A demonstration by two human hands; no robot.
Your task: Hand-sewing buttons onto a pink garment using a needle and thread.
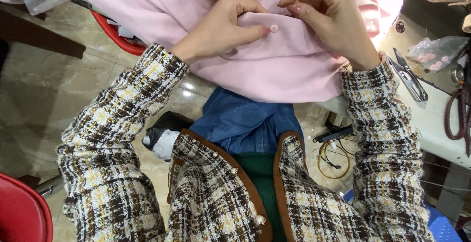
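The left hand (pixel 221 28) grips a fold of pink fabric (pixel 274 70), its thumb pressed just beside a small pink button (pixel 274 28). At two o'clock from that button, the right hand (pixel 328 19) pinches the same cloth with its fingertips. At three o'clock, on the pale tabletop (pixel 431 124), lie metal thread snips (pixel 408 77) and a clear bag of buttons (pixel 436 50).
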